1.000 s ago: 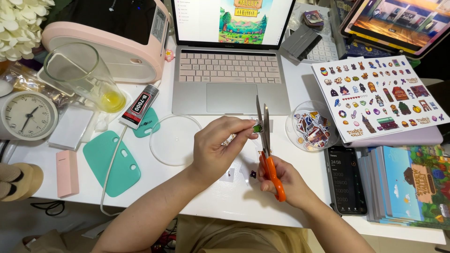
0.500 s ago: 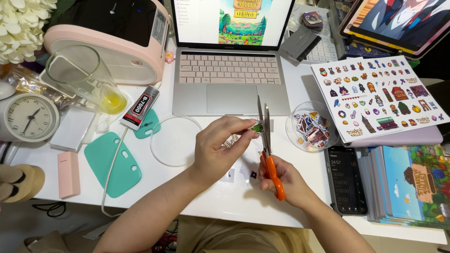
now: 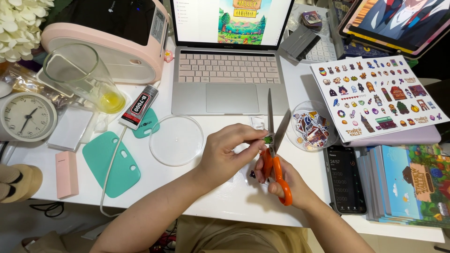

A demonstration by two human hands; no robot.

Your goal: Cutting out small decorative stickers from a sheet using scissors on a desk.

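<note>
— What is the left hand (image 3: 225, 152) holding?

— It is pinching a tiny green sticker (image 3: 267, 139) in its fingertips, right between the open blades of the scissors (image 3: 274, 145).

— And the right hand (image 3: 286, 185)?

— It is gripping the orange handles. Both hands are hovering over the white desk (image 3: 225, 206) — the sticker sheet (image 3: 377, 98) is lying off to the right, the laptop (image 3: 229, 70) just behind.

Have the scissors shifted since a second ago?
No. The scissors sit in the same spot in the right hand, blade tips just below the laptop edge, beside the sticker dish.
</note>
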